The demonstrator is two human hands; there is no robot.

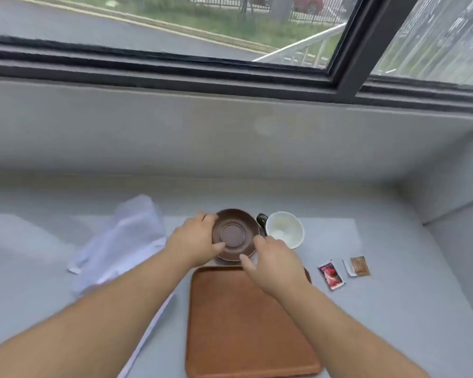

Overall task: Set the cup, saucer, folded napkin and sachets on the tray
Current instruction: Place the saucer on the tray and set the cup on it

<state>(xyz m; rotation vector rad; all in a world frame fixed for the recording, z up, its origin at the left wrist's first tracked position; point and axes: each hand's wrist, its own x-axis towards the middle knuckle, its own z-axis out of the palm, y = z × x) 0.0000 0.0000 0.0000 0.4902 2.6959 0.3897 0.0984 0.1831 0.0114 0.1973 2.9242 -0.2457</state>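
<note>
Head view, looking down.

Window: spans the 12 o'clock side, dark frame.

Grey surface: everything below lies on it.

Tray: brown, rectangular, at 6 o'clock in the view. Its long axis runs 6 to 12, and the right forearm crosses its far right corner.

Napkin: white cloth at 10 o'clock of the tray, off the tray. It is loose and rumpled, long axis about 1 to 7. Fold state not clear.

Left hand: clamped on the saucer's 9 o'clock rim, thumb lying on the upper face and fingers wrapped over the far-left edge.

Right hand: fingers curled onto the saucer's rim at about 4 to 5 o'clock, thumb tip at the near edge.

Saucer: brown, round, face up, just beyond the tray's far edge at 12 o'clock of the tray. A shadow shows under its near edge. I cannot tell whether it is lifted or resting.

Cup: upright, white inside, mouth up, just beside the saucer at its 3 o'clock. The dark handle points towards 10 o'clock, at the saucer's rim.

Red sachet: flat, at 3 o'clock of the tray's far corner, long axis about 11 to 5.

Brown sachet: flat, just beside the red one at its 2 o'clock, long axis roughly 9 to 3, pale end towards 9.
</note>
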